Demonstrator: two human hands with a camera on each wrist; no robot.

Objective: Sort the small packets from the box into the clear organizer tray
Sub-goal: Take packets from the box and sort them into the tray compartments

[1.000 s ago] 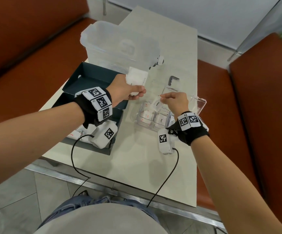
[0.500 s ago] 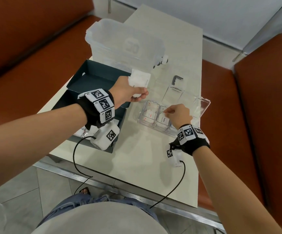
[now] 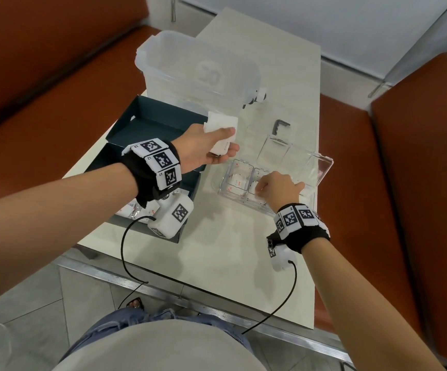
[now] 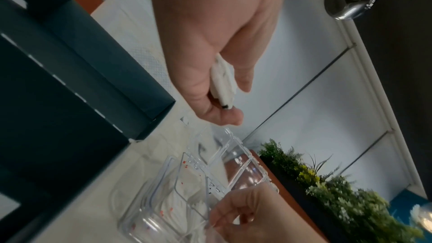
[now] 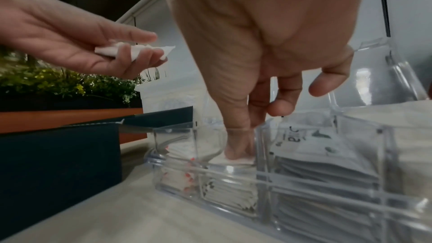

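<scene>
Counter (image 3: 278, 76): a pale long surface under both hands; it carries all the things.
Frosted bin (image 3: 198, 68): a large cloudy plastic container, beyond the left hand, on the far part of the counter.
Box (image 3: 147, 121): a dark teal cardboard box, open, under and beside the left wrist. Some small white packets with red marks (image 3: 131, 210) lie in its near end, below the left wrist.
Organizer tray (image 3: 321, 167): clear plastic with several compartments, it stands on the counter under the right hand, to the right of the box and apart from it. Its clear lid is open and leans away from the person. The compartments near the right hand already hold stacks of white packets, some with red print and some with dark print.
Left hand (image 3: 203, 148): held above the counter between the box and the tray, palm turned inward. The thumb and fingers pinch a small bundle of white packets (image 3: 221, 124).
Right hand (image 3: 277, 188): it reaches down into one compartment of the tray. The thumb and first fingers are pressed together on a white packet (image 5: 233, 161) at the bottom of this compartment; the other fingers are loosely curled above the divider.
Small dark angled piece (image 3: 280, 125): it lies on the counter beyond the tray.
</scene>
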